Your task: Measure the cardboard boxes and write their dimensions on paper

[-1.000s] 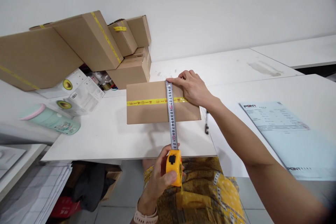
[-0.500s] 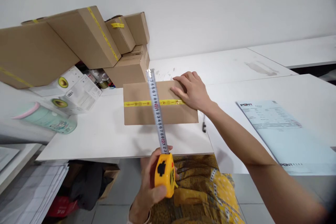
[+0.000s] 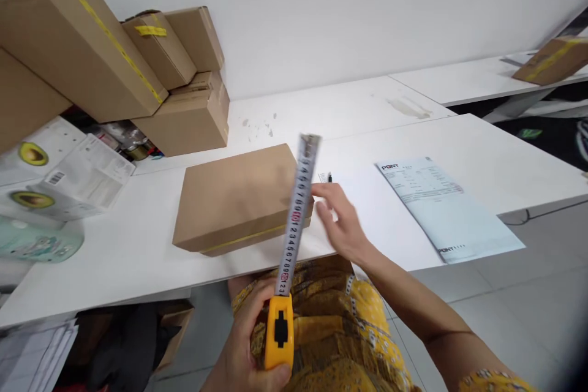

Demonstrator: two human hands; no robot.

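Observation:
A yellow tape measure (image 3: 279, 343) is gripped in my left hand (image 3: 243, 349), at the front edge of the table. Its metal blade (image 3: 294, 226) is drawn out and slants up and away from me, passing in front of the right end of a brown cardboard box (image 3: 229, 193). The box lies on the white table with a plain face up and a strip of yellow tape along its front side. My right hand (image 3: 342, 223) is beside the box's right end, fingers apart and holding nothing. Whether its fingertips touch the box is unclear behind the blade.
Cardboard boxes (image 3: 184, 125) are stacked at the back left, by a white avocado-print box (image 3: 68, 177) and a mint-green bottle (image 3: 41, 242). A printed document (image 3: 441, 214) and a pen (image 3: 329, 177) lie to the right. Another taped box (image 3: 551, 61) stands far right.
The cardboard box has been turned, so its taped face points forward instead of up. The blade has come off its top, and my right hand has released it. The view has shifted right.

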